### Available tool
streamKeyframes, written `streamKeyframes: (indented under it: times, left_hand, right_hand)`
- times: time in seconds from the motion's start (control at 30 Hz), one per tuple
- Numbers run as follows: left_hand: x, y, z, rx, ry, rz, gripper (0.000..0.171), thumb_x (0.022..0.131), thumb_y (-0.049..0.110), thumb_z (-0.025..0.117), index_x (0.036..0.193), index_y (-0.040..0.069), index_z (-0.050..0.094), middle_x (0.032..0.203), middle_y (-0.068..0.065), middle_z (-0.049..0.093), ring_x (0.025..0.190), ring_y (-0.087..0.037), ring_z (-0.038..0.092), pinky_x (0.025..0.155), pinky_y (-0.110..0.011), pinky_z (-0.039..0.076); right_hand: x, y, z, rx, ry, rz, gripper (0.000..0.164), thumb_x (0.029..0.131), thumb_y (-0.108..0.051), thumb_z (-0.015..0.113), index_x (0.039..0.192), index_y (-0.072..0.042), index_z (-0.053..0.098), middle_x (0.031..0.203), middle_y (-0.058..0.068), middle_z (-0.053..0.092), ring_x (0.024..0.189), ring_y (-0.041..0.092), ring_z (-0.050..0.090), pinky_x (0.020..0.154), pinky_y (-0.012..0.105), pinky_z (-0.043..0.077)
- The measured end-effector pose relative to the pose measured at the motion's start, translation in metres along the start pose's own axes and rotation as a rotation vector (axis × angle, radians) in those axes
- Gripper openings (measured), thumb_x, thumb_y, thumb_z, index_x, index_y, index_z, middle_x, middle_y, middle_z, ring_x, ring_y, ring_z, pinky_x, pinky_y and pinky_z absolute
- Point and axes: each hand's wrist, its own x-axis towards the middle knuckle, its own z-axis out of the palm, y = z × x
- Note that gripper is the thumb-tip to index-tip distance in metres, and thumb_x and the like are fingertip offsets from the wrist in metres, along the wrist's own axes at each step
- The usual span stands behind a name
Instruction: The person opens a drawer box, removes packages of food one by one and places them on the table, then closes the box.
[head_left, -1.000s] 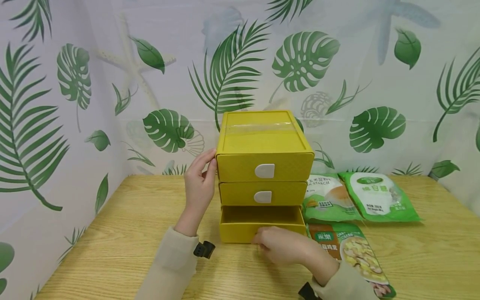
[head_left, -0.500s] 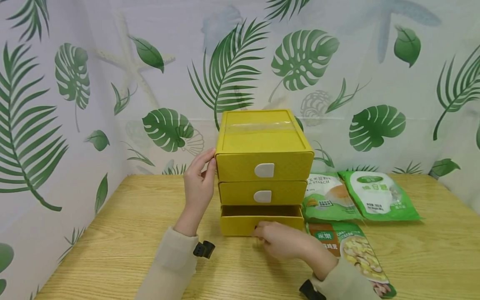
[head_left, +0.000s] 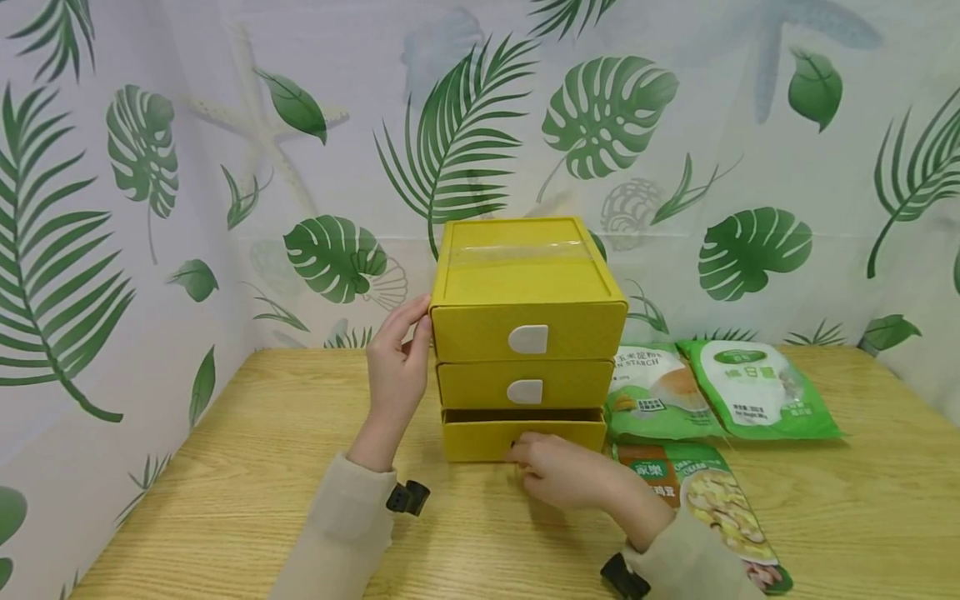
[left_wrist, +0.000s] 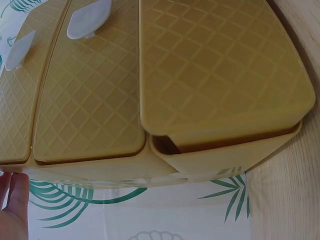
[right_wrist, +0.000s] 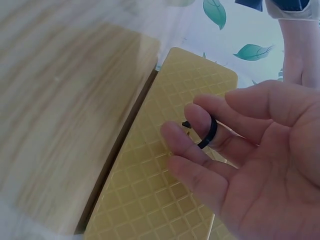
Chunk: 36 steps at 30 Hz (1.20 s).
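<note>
A yellow three-drawer storage box (head_left: 525,267) stands on the table. Its upper two drawers are closed, with white tabs (head_left: 528,340) on their fronts. The bottom drawer (head_left: 480,443) sticks out slightly, leaving a narrow gap above its front. My left hand (head_left: 399,367) rests its fingertips against the box's left side near the top, fingers fairly straight. My right hand (head_left: 558,471) touches the bottom drawer's front with loosely bent fingers. In the right wrist view a black loop (right_wrist: 211,132) circles one finger; whether it is fixed to the drawer, I cannot tell.
Right of the box lie a green-and-white starch bag (head_left: 660,396) and another green-and-white bag (head_left: 757,392). A brown-and-green food pouch (head_left: 720,500) lies closer, partly behind my right forearm. A leaf-patterned cloth (head_left: 480,108) hangs behind the wooden table (head_left: 300,433).
The bottom drawer has slid back further into the box, and my right hand has moved in with it. My left hand stays against the box's side.
</note>
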Motion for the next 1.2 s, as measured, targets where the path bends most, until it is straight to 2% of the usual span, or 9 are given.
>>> streamKeyframes:
  times: [0.2, 0.23, 0.43, 0.57, 0.7, 0.93, 1.07, 1.2]
  left_hand:
    - [0.0004, 0.001, 0.0001, 0.008, -0.002, 0.0, 0.023, 0.088, 0.002, 0.052, 0.108, -0.006, 0.06, 0.11, -0.015, 0.058, 0.098, -0.022, 0.055, 0.065, -0.021, 0.052]
    - [0.0006, 0.0056, -0.0001, 0.01, -0.004, -0.006, 0.023, 0.088, 0.001, 0.051, 0.108, -0.007, 0.06, 0.11, -0.016, 0.058, 0.098, -0.023, 0.055, 0.065, -0.023, 0.052]
    - [0.0013, 0.0088, 0.0004, 0.014, -0.007, -0.012, 0.022, 0.087, -0.004, 0.051, 0.107, -0.01, 0.059, 0.109, -0.02, 0.057, 0.097, -0.027, 0.056, 0.065, -0.024, 0.053]
    - [0.0012, 0.004, 0.0011, 0.011, -0.004, -0.005, 0.022, 0.087, -0.005, 0.051, 0.106, -0.01, 0.059, 0.108, -0.02, 0.057, 0.097, -0.028, 0.056, 0.064, -0.02, 0.052]
    - [0.0008, 0.0023, 0.0, 0.016, -0.006, -0.002, 0.023, 0.088, 0.0, 0.052, 0.108, -0.007, 0.06, 0.11, -0.016, 0.058, 0.097, -0.023, 0.056, 0.064, -0.017, 0.051]
    - [0.0, 0.0017, -0.0001, 0.007, -0.003, 0.006, 0.023, 0.088, 0.002, 0.052, 0.108, -0.006, 0.06, 0.11, -0.015, 0.058, 0.098, -0.022, 0.056, 0.064, -0.02, 0.052]
    - [-0.0014, 0.0019, 0.0008, 0.005, -0.009, -0.008, 0.023, 0.088, 0.002, 0.052, 0.109, -0.006, 0.06, 0.11, -0.015, 0.057, 0.098, -0.022, 0.055, 0.063, -0.02, 0.052]
    - [-0.0023, 0.0036, 0.0018, 0.021, -0.022, -0.025, 0.025, 0.088, 0.002, 0.052, 0.11, -0.007, 0.058, 0.113, -0.016, 0.056, 0.101, -0.023, 0.054, 0.065, -0.027, 0.053]
  right_hand:
    - [-0.0003, 0.0019, -0.0001, 0.009, 0.01, 0.001, 0.031, 0.083, 0.005, 0.045, 0.111, 0.005, 0.058, 0.101, 0.013, 0.055, 0.094, 0.024, 0.053, 0.078, 0.035, 0.047]
    - [-0.0005, 0.002, -0.0002, 0.007, 0.013, 0.002, 0.031, 0.083, 0.005, 0.045, 0.112, 0.005, 0.057, 0.101, 0.013, 0.055, 0.094, 0.023, 0.053, 0.079, 0.035, 0.047]
    - [-0.0001, 0.0017, -0.0003, -0.005, 0.016, 0.02, 0.032, 0.085, 0.005, 0.045, 0.115, 0.006, 0.055, 0.1, 0.012, 0.053, 0.093, 0.022, 0.052, 0.08, 0.037, 0.046]
    - [0.0004, 0.0028, 0.0003, -0.011, 0.019, 0.026, 0.032, 0.085, 0.005, 0.045, 0.116, 0.007, 0.054, 0.102, 0.013, 0.053, 0.095, 0.024, 0.052, 0.082, 0.038, 0.045]
    - [0.0006, 0.005, 0.0007, -0.021, 0.022, 0.03, 0.032, 0.086, 0.004, 0.046, 0.117, 0.007, 0.053, 0.108, 0.016, 0.052, 0.102, 0.028, 0.05, 0.086, 0.041, 0.043]
    - [0.0011, 0.0088, 0.0018, -0.032, 0.028, 0.026, 0.031, 0.086, 0.003, 0.046, 0.116, 0.007, 0.053, 0.113, 0.018, 0.05, 0.107, 0.032, 0.046, 0.089, 0.044, 0.04]
    - [-0.0004, 0.0102, 0.0016, -0.078, 0.038, -0.007, 0.026, 0.085, 0.002, 0.049, 0.11, 0.005, 0.057, 0.111, 0.017, 0.051, 0.103, 0.032, 0.049, 0.087, 0.043, 0.042]
    - [-0.0027, 0.0092, -0.0006, -0.13, 0.057, -0.033, 0.021, 0.085, -0.001, 0.053, 0.104, 0.002, 0.06, 0.109, 0.015, 0.054, 0.098, 0.029, 0.053, 0.084, 0.039, 0.045]
